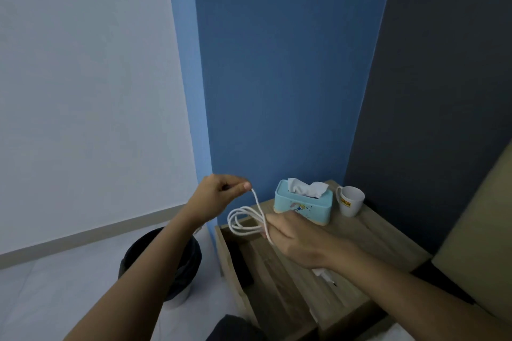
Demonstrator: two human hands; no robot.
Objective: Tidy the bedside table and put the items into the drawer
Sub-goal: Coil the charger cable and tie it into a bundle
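Observation:
A white charging cable (241,219) is held in loops above the wooden bedside table (382,241). My right hand (293,238) is closed around the bundled loops, and a white plug (322,275) hangs below its wrist. Up and to the left, my left hand (219,192) pinches the cable's free end between thumb and finger. The table's drawer (235,255) stands pulled out to the left, with something dark inside. On the tabletop stand a light blue tissue box (303,202) and a white mug (350,201).
A dark waste bin (177,279) stands on the pale floor left of the drawer. A blue wall rises behind the table, a grey wall to the right. A beige headboard or cushion (482,243) borders the table's right side.

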